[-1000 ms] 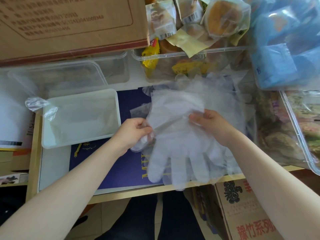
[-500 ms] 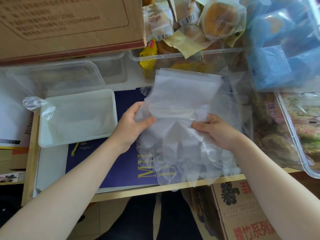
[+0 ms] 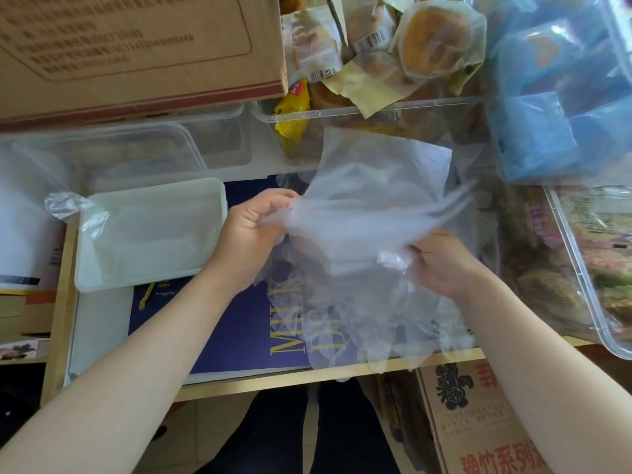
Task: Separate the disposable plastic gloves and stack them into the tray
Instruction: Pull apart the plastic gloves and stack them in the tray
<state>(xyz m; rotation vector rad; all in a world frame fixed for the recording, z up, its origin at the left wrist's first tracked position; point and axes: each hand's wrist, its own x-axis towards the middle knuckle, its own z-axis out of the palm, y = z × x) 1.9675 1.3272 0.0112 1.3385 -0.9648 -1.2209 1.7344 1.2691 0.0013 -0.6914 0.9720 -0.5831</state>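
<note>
Thin clear plastic gloves (image 3: 372, 213) were held up between both hands. Left hand (image 3: 251, 230) pinched one glove's edge; right hand (image 3: 441, 260) gripped the remaining bunch, apparently to peel one free (film clings). White tray (image 3: 150, 234) sat just left of the left hand, ready for stacking.

2 bare forearms without sleeves, no rings or watch visible; dark trousers (image 3: 301, 436) below.
</note>
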